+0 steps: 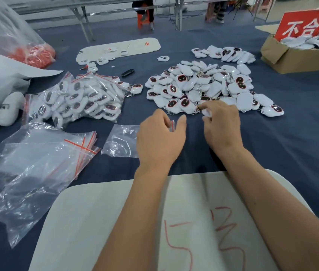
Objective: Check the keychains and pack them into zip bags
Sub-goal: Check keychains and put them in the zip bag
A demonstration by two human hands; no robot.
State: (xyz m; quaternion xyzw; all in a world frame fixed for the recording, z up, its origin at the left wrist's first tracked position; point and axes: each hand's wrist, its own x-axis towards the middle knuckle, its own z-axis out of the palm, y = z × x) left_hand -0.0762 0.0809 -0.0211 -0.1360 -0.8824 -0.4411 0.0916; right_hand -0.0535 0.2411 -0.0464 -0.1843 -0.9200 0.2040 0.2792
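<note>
Left hand (159, 140): pinches the red-striped top of a clear plastic zip bag (121, 142) lying on the blue table cloth (291, 149).
Right hand (222, 125): curled around one small white keychain (206, 112).
Keychain pile (203, 85): white with dark faces, just past both hands.
Packed bags (84, 98): left of the pile.

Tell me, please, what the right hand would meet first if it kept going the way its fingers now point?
Probably the loose keychain pile: the right hand already pinches a white keychain at its near edge, fingers aimed up-left into it.
</note>
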